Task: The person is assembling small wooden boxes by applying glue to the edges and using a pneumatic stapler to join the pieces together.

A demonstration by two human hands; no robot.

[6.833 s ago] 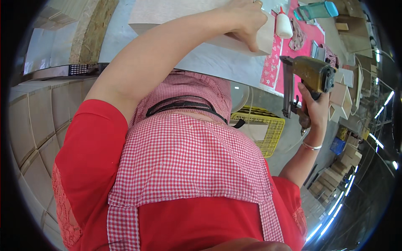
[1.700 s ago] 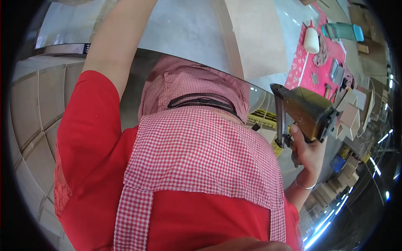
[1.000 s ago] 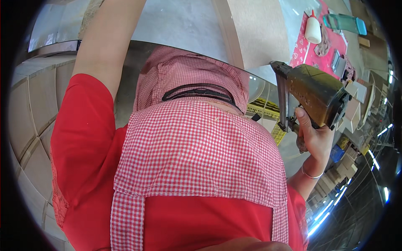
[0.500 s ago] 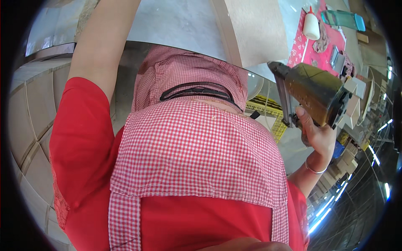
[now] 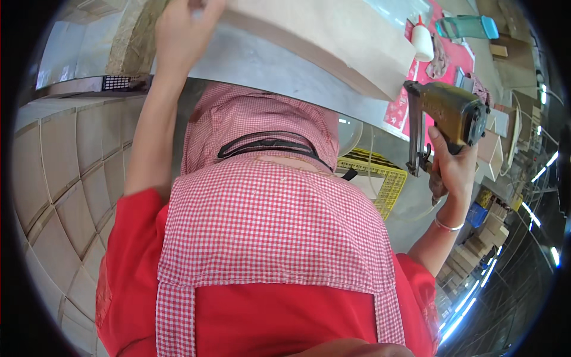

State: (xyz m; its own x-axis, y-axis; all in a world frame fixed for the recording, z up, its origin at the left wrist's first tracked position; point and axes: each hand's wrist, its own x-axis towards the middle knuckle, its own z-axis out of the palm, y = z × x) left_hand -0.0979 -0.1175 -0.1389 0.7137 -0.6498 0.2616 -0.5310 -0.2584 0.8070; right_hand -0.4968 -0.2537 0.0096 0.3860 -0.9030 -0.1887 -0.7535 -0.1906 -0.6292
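My right hand (image 5: 457, 169) is wrapped round the handle of a pneumatic nail gun (image 5: 443, 107), brownish-yellow with a dark magazine. The tool is held up beside the right end of a long pale wooden board (image 5: 333, 41), its nose close to that end. The board lies along the front of a grey-white worktop (image 5: 262, 65) and shows a thick side face. At the board's left end is my left hand (image 5: 187, 35), with fingers curled and partly cut off by the upper edge of the view. It appears to grip that end.
Right of the board, a pink patterned cloth (image 5: 458, 56) carries a white glue bottle (image 5: 422, 43) with a red tip, a crumpled rag (image 5: 439, 59) and a teal bottle (image 5: 467, 27). A yellow crate (image 5: 380, 178) stands below the table. Stacked panels (image 5: 71, 178) fill the left side.
The board has swung from pointing away to lying along the table's front edge. My left hand has drawn back toward me into view. The nail gun has shifted slightly right, still in my right hand.
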